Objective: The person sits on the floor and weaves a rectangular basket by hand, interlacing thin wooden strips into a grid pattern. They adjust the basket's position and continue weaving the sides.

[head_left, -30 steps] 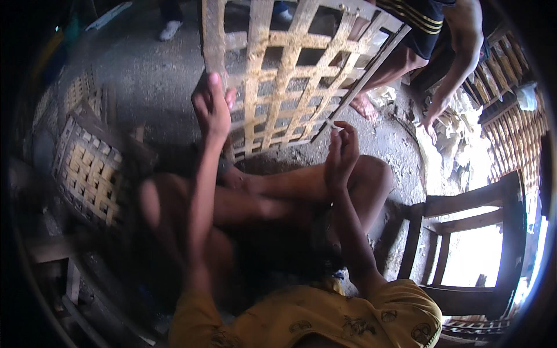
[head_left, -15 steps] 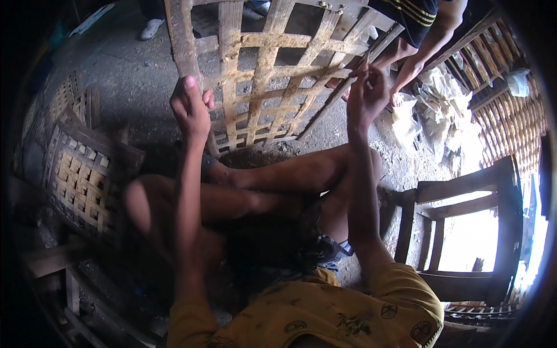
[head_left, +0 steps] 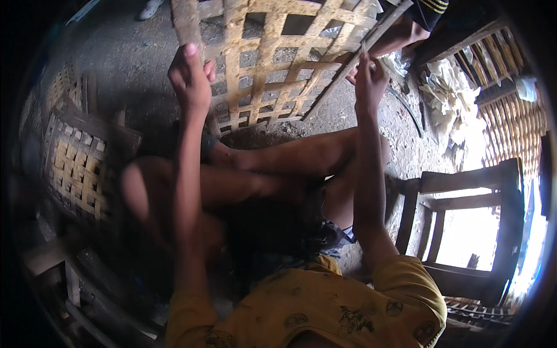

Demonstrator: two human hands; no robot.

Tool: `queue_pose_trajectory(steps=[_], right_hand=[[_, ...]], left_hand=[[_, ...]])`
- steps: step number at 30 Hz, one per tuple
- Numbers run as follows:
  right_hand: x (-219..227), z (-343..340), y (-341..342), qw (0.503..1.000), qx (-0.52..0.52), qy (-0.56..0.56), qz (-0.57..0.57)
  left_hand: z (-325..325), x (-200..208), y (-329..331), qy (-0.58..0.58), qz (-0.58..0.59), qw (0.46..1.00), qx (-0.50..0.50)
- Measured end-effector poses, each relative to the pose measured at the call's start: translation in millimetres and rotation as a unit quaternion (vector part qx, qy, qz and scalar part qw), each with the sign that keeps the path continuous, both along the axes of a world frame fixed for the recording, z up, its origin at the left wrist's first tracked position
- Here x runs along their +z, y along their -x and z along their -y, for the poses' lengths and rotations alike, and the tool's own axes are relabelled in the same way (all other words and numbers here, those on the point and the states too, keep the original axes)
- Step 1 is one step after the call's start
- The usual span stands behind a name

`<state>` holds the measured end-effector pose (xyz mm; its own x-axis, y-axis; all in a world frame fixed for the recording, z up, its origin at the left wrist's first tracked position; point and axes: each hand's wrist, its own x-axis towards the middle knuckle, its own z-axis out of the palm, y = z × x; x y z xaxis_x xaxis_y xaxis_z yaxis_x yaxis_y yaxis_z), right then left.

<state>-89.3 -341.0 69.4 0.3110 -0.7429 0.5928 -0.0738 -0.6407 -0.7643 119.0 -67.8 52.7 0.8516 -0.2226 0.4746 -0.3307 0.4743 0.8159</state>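
- Head view: my left hand [head_left: 192, 81] has its fingers curled around the left rail [head_left: 187, 23] of a brown lattice panel [head_left: 270, 42] of flat, crossed strips.
- My right hand [head_left: 371, 81] pinches a small, thin, pale sliver [head_left: 364, 46] by the panel's right rail [head_left: 333, 87]; I can't tell whether they touch.
- The panel stands in front of me, beyond my bare, folded legs [head_left: 290, 149].

Dim interior. Hard daylight from about 4 o'clock, burnt white through the wooden frame [head_left: 510, 223]. Glare on pale scraps [head_left: 449, 95] at 2. Lattice panel [head_left: 270, 42] at 12 moderately lit, readable. Lap [head_left: 264, 235] near-black toward 6; woven panel [head_left: 78, 168] at 9 soft. Fisheye: edges bowed, rim black.
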Motion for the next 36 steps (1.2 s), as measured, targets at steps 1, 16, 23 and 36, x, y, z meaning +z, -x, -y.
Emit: queue_pose_trajectory(steps=[1, 16, 23, 36], right_hand=[[-23.4, 5.9, 9.4, 0.997, -0.011, -0.027, -0.069], [-74.1, -13.7, 37.0, 0.823, -0.012, 0.099, -0.558], [-37.9, -13.7, 38.6, 0.865, 0.016, 0.179, -0.468], [-71.2, -4.1, 43.4, 0.888, -0.056, 0.14, -0.435]], left_hand=[[1.6, 2.6, -1.2, 0.011, 0.003, 1.0, -0.008], [1.0, 2.2, -8.6, 0.024, 0.011, 1.0, -0.016], [5.9, 0.9, -1.0, 0.045, 0.005, 0.999, -0.027], [7.5, 0.8, -4.3, 0.045, 0.007, 0.999, -0.019]])
